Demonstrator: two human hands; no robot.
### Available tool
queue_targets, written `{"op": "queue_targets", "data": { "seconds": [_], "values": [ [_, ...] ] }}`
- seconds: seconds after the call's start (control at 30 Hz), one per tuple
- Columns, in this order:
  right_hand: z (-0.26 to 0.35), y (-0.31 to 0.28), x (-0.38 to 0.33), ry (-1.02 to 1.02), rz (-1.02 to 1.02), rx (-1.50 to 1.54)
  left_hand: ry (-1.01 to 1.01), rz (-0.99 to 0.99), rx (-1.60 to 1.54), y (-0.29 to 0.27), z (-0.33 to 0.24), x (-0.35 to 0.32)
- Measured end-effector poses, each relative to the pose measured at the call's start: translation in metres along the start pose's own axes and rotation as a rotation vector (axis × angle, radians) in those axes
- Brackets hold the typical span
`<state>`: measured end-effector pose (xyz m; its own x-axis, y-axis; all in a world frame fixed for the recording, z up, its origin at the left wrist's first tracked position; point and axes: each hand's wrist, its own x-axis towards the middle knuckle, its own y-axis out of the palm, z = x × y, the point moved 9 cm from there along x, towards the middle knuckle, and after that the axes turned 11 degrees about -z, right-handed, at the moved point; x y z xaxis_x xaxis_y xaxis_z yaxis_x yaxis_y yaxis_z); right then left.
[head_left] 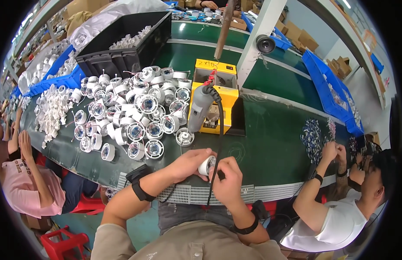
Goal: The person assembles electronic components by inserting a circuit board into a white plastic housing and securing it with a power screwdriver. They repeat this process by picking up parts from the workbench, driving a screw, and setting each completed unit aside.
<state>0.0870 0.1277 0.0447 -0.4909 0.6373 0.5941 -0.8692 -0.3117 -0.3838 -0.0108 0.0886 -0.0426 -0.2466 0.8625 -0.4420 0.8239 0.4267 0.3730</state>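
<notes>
Left hand (188, 164) near curled right hand (227, 180)

one held white part (205, 166) — one black crate (110, 62), one yellow machine (227, 105), one grey tool (200, 109)

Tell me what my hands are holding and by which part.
Your left hand grips a white round case by its outer side. Your right hand is close beside it; whether it holds anything is unclear.

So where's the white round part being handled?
In the head view, the white round part is below centre, slightly right, in the left hand, the right hand beside it.
</notes>
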Motion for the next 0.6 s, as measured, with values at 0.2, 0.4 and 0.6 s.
{"op": "queue_targets", "data": {
  "seconds": [0.2, 0.4, 0.6],
  "values": [
    [-0.017, -0.017, 0.005, 0.245, 0.023, -0.020, 0.121, -0.024, -0.015, 0.002, -0.013, -0.004],
    [0.007, -0.025, 0.009, -0.156, -0.103, -0.235, 0.213, -0.115, -0.086, -0.007, -0.018, -0.003],
    [-0.059, -0.006, -0.008, 0.744, -0.035, 0.483, 0.264, -0.109, -0.096, -0.006, -0.025, -0.007]
  ]
}}
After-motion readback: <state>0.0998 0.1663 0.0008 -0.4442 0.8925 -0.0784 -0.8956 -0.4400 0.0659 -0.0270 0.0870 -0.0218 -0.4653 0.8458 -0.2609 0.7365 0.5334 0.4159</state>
